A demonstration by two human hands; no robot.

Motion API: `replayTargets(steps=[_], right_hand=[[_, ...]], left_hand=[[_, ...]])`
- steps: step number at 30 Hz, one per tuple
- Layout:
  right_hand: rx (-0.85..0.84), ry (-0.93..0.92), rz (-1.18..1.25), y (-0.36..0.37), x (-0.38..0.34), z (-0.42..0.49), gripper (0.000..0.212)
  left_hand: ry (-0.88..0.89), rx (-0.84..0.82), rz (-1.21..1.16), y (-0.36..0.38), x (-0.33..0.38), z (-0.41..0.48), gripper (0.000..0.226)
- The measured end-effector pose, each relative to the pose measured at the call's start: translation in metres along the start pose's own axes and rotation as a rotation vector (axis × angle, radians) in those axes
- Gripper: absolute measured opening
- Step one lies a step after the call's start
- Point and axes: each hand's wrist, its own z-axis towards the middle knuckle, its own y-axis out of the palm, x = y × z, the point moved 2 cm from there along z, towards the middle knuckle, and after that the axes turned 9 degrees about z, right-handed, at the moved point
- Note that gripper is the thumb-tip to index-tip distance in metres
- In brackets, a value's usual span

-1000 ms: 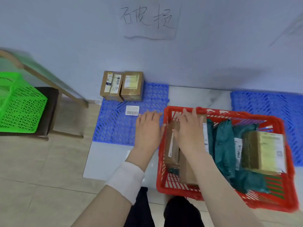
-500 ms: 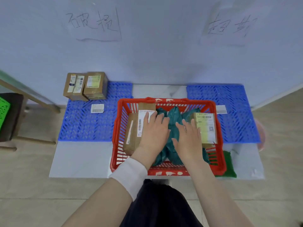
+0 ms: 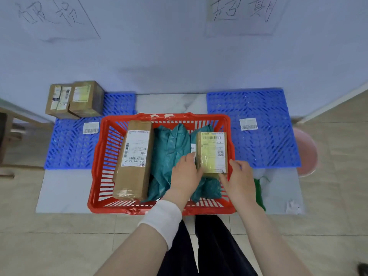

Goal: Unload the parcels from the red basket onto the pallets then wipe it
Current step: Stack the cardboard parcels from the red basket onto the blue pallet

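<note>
Parcels remain in the red basket (image 3: 95,156); left hand (image 3: 186,172) and right hand (image 3: 240,176) pinch the small box (image 3: 212,154) from both sides, evidently for lifting out.

The teal plastic mailer bags (image 3: 171,148) lie partly under the long brown cardboard box (image 3: 133,176), the small yellow-labelled cardboard box (image 3: 212,154) and the left hand (image 3: 186,176). Label print is too small to read. The top edge cuts off 2 handwritten paper signs (image 3: 241,14). A green cloth (image 3: 258,194) is half hidden behind the right hand (image 3: 239,182) and its wrist.
</note>
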Motion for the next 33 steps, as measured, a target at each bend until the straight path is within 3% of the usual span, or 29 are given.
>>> replayTargets(steps=[4,9,17,24,33], right_hand=[[-0.014,0.043,0.008,0.007,0.015,0.016,0.050],[0.003,0.049,0.066,0.012,0.015,0.030,0.040],[0.039,0.070,0.438,-0.003,-0.001,0.030,0.028],[0.107,0.037,0.765,-0.012,-0.057,0.009,0.024],[0.150,-0.087,0.974,0.029,-0.190,-0.023,0.022]], left_hand=[[-0.176,-0.105,-0.251,0.022,0.001,0.015,0.055],[-0.265,-0.145,-0.400,0.034,0.010,0.025,0.039],[-0.326,0.016,-0.597,0.017,0.011,0.013,0.044],[-0.298,0.200,-0.788,-0.029,-0.003,-0.004,0.037],[-0.123,0.390,-1.012,-0.124,-0.106,-0.019,0.030]])
